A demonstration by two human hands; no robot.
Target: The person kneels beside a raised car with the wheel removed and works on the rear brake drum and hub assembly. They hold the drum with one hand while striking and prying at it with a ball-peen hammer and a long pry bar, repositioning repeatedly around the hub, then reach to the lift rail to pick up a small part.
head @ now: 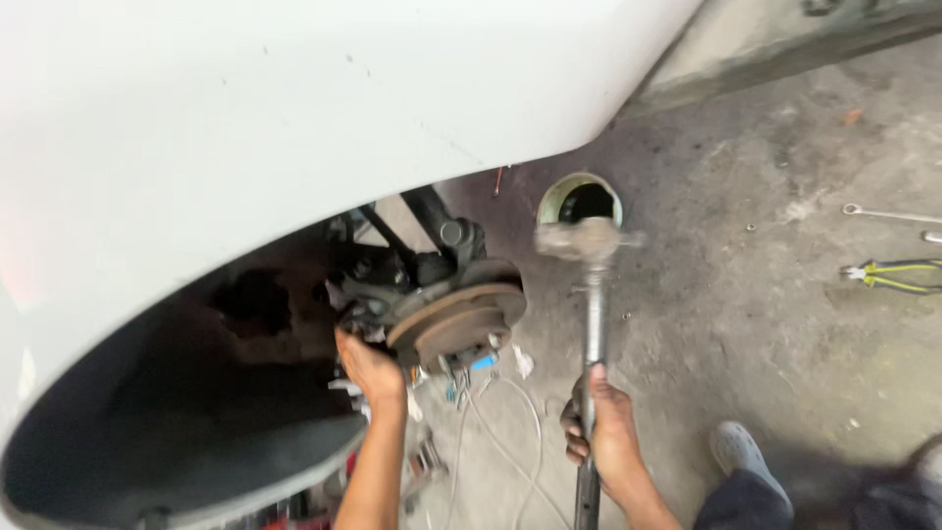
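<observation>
My left hand (368,365) reaches up into the wheel arch and grips the back of the hub behind a rusty brake disc (459,319). My right hand (601,432) is closed round the steel handle of a hammer (592,294). The hammer stands nearly upright, its blurred head level with the right of the disc and apart from it. Dark suspension arms (432,231) run up behind the disc under the white car body (294,108).
Loose wires (510,432) hang under the disc. A round green-rimmed container (579,199) stands on the concrete floor behind the hammer head. Yellow-handled pliers (898,275) and spanners (888,213) lie at the right. My grey shoe (746,453) is at the bottom right.
</observation>
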